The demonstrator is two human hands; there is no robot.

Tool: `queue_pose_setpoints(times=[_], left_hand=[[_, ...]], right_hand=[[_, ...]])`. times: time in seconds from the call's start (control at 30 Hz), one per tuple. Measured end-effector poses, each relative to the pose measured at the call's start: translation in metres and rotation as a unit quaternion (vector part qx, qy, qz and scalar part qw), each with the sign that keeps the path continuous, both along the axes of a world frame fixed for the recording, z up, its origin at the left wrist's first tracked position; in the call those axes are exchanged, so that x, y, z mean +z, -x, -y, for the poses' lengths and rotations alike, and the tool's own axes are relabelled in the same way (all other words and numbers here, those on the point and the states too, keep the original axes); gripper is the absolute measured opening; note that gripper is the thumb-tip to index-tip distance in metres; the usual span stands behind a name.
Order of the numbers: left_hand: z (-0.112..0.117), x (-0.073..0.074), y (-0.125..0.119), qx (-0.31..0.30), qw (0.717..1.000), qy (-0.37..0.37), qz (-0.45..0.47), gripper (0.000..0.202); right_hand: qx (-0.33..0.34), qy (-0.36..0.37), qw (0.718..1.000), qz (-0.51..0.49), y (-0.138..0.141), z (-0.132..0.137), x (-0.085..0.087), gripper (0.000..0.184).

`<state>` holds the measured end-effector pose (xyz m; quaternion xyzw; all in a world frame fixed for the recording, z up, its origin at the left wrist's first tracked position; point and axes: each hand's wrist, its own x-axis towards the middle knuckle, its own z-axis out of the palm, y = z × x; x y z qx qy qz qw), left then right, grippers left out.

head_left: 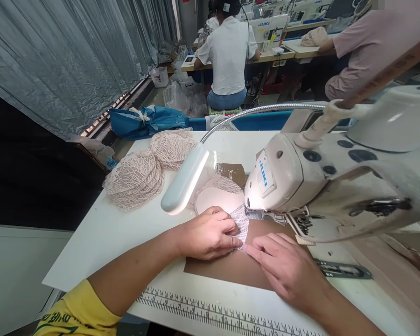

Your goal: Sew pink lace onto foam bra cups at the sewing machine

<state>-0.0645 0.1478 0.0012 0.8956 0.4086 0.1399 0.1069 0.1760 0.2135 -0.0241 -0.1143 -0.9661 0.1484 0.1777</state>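
Note:
Under the sewing machine head lies a white lace piece, joined to or lying against a pale pink cup-shaped piece on its left. My left hand has its fingers curled and pressed together on the lace, thumb and fingertips at its near edge. The right hand meets it there, its thumb and index fingertip closed on the lace's near corner. Both hands rest over a brown sheet on the table. The needle area is mostly hidden behind the machine head.
Stacks of beige lace pieces lie at the table's left. A lit lamp on a flexible neck hangs over the work. Thread snips lie right of my right hand. A ruler strip runs along the front edge. Co-workers sit ahead.

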Motion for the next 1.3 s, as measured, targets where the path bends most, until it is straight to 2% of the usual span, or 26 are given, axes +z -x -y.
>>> queue_pose_setpoints(times=[0.17, 0.3, 0.4, 0.67, 0.93, 1.17, 1.3], left_hand=[[-0.001, 0.003, -0.001, 0.003, 1.000, 0.000, 0.015, 0.029], [-0.005, 0.003, -0.008, 0.065, 0.998, -0.007, 0.022, 0.035], [-0.009, -0.001, -0.013, 0.097, 0.995, -0.018, -0.014, 0.036], [-0.010, -0.003, -0.014, 0.095, 0.993, -0.030, -0.055, 0.035], [-0.015, -0.002, -0.015, 0.105, 0.992, -0.034, -0.055, 0.034], [-0.014, 0.003, -0.008, 0.074, 0.996, -0.025, -0.041, 0.032], [-0.017, 0.003, -0.006, 0.077, 0.996, -0.031, -0.041, 0.031]], right_hand=[[-0.004, 0.011, 1.000, -0.013, 0.002, 0.004, -0.001, 0.038], [-0.013, 0.032, 0.999, -0.017, 0.003, 0.006, 0.002, 0.032], [-0.013, 0.040, 0.999, -0.006, 0.004, 0.006, 0.005, 0.028], [-0.028, 0.038, 0.999, 0.000, 0.003, 0.007, -0.002, 0.030], [-0.079, -0.040, 0.996, 0.003, 0.003, 0.001, -0.005, 0.037], [-0.118, -0.095, 0.988, 0.019, 0.011, -0.003, 0.007, 0.040], [-0.153, -0.112, 0.981, 0.032, 0.017, -0.004, 0.010, 0.041]])
